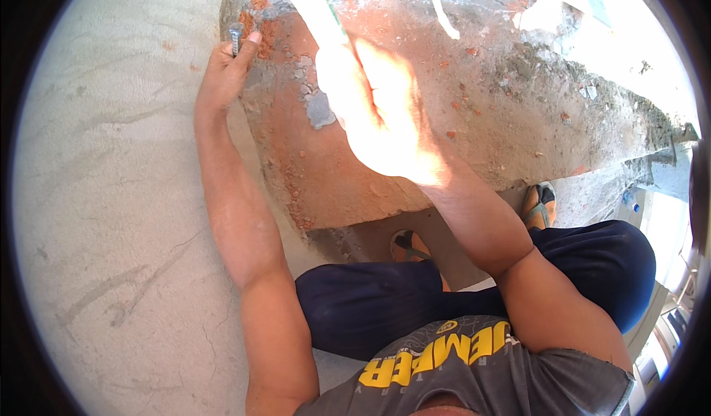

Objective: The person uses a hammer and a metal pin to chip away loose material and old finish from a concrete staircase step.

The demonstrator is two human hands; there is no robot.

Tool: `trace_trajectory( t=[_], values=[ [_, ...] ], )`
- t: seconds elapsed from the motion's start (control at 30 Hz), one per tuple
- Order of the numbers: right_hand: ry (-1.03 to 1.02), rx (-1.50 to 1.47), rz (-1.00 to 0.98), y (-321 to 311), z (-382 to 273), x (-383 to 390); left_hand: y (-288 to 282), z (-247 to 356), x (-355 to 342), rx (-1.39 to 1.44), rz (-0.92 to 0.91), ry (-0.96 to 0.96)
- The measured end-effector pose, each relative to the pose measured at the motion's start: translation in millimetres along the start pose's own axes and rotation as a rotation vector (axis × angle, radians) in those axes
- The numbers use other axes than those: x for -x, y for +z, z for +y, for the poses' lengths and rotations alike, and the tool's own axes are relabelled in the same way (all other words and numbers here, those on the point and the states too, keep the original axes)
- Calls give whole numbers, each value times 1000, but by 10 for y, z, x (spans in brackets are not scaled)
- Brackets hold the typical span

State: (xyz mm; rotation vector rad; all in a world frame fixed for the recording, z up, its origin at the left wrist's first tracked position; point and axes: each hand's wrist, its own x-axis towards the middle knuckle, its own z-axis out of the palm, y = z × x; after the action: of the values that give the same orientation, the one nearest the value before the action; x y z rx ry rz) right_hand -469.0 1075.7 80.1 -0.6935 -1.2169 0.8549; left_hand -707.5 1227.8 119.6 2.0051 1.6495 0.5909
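Metal rod (235,44), vertical, head (235,28) up, left grip (225,71)

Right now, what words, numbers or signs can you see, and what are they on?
I don't copy out printed words, but here's where they are:
Big yellow letters: on the grey T-shirt.
Small yellow emblem: beside those letters; too small to read.
Tiny pale print: same shirt; too small to read.
I see no lettering on the metal rod in the left hand.
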Motion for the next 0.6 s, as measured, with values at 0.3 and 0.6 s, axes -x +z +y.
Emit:
trace_trajectory(
  t=[0.3, 0.6],
  values=[
    [139, 92, -24, -106, -134, -80, 33, -62, 103, 23, -10, -36],
    [423, 216, -179, 94, 231, 103, 75, 33, 119, 58, -25, 39]
  ],
)
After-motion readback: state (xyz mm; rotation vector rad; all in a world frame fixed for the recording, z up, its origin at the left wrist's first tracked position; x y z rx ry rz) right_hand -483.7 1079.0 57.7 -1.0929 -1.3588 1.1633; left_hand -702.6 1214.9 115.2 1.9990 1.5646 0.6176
